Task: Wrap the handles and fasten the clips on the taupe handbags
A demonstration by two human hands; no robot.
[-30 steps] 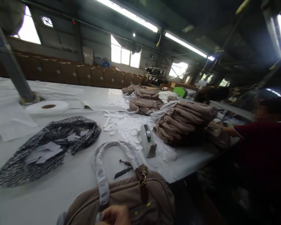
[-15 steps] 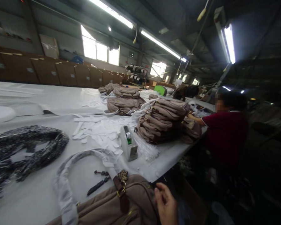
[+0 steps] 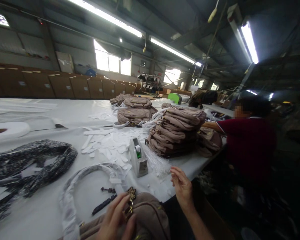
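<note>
A taupe fabric bag (image 3: 152, 210) lies at the table's near edge. Its handle (image 3: 70, 196) is wrapped in whitish film and arches over the table. My left hand (image 3: 116, 216) has its thumb and fingers closed around the gold ring (image 3: 130, 208) at the handle's base, partly hiding it. A patterned flower-shaped charm (image 3: 131, 192) sits just above those fingers. My right hand (image 3: 182, 186) is raised beyond the bag's right end, fingers loosely bent and apart from the thumb, with nothing visible in it. Nearest to it is a bunch of clear plastic strands (image 3: 160, 165).
A tape dispenser (image 3: 139, 160) stands ahead, beside scattered white strips (image 3: 110, 143). Stacked taupe bags (image 3: 177, 130) rise behind it. A black-and-white film-like coil (image 3: 52, 163) lies left, near a white roll (image 3: 15, 130). A co-worker (image 3: 250, 140) in dark red stands at right.
My left hand has come into view and closed at the bag's gold ring. My right hand has moved up and forward, off the bag's end towards the plastic strands. The view has shifted slightly.
</note>
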